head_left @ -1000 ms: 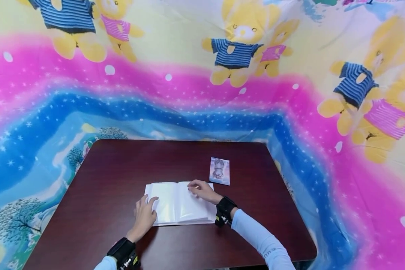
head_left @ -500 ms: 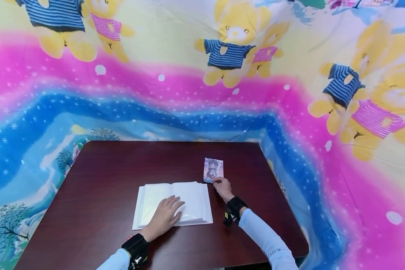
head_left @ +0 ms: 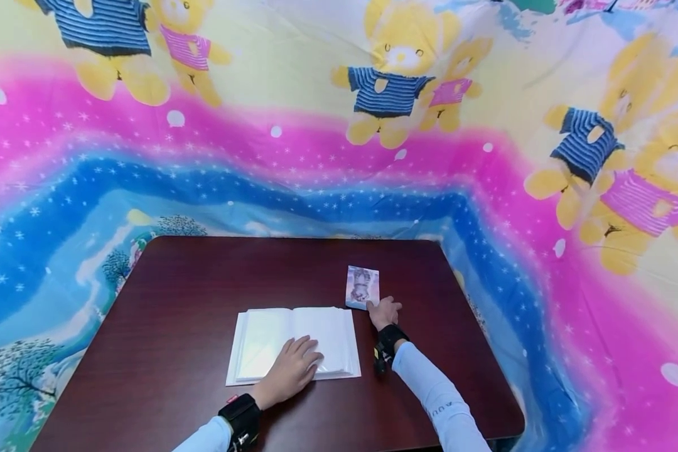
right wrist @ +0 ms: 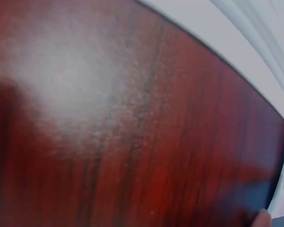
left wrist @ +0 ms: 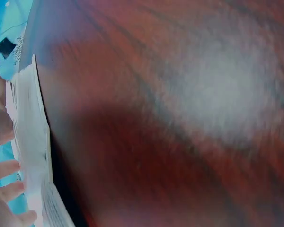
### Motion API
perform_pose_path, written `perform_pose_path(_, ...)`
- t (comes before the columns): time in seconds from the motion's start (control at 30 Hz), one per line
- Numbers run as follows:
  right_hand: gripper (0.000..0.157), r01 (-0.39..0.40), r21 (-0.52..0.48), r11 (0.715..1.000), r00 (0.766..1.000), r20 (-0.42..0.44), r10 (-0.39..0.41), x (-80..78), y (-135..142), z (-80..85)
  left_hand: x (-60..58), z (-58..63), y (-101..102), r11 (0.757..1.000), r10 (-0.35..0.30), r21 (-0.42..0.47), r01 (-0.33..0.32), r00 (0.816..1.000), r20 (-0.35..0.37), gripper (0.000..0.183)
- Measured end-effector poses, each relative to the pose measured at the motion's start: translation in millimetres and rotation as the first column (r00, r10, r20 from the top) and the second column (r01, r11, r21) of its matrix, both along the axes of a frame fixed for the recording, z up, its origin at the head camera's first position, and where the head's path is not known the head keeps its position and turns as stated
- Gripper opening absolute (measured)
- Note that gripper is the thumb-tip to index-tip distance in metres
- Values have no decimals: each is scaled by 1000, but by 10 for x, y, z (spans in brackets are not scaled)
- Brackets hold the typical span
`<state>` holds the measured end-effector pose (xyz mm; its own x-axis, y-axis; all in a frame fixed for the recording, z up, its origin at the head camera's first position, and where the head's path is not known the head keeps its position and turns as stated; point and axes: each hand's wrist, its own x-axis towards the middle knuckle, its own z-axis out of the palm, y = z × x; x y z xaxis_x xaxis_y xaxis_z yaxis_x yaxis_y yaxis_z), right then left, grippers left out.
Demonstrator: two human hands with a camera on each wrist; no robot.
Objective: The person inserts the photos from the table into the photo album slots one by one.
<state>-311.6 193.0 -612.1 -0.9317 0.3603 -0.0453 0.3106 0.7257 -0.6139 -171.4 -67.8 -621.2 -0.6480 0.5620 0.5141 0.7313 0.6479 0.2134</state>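
Note:
An album with glossy white pages (head_left: 265,342) lies spread flat on the dark wooden table. Across its right-hand page rests my left hand (head_left: 290,370), fingers loosely extended; in the left wrist view they show beside the album's edge (left wrist: 33,113). Beyond the album's far right corner lies a pinkish picture card (head_left: 363,285) with a grey furry animal on it, seen upside down. My right hand (head_left: 384,312) is at the card's near right corner, thumb touching it and the other fingers spread to the right. In the right wrist view only fingertips and part of the card (right wrist: 281,201) show.
The brown table (head_left: 186,301) has rounded corners and a glossy top. Behind and beside it hangs a cloth (head_left: 294,144) printed with bears, close to the table's edges. Both wrists carry black straps with small cameras.
My left hand has moved from the album's left edge onto its right page. My right hand has left the album and gone right to the card's corner; its fingers have since spread.

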Motion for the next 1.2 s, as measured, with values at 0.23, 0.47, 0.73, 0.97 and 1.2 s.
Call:
perform_pose_path(0.23,62,78,37,996,993,87,-81,-75,6,-22,18,-82,48,999,-7,-33,8,1000,23,23)
perform_pose_path(0.47,48,57,-58,997,996,71,-52,-38,80,8,24,-132,59,996,32,-85,-29,999,37,27)
perform_pose_path(0.73,31,11,-302,953,1000,-19,-17,29,148,147,41,-52,75,995,48,-97,-40,996,78,26)
perform_pose_path(0.97,32,-14,-445,895,991,-124,-46,34,174,288,26,-42,65,997,36,-76,-31,998,60,22)
perform_pose_path(1.2,28,-117,-575,810,969,-246,-34,29,148,565,-27,-7,16,999,18,36,-20,998,52,5)
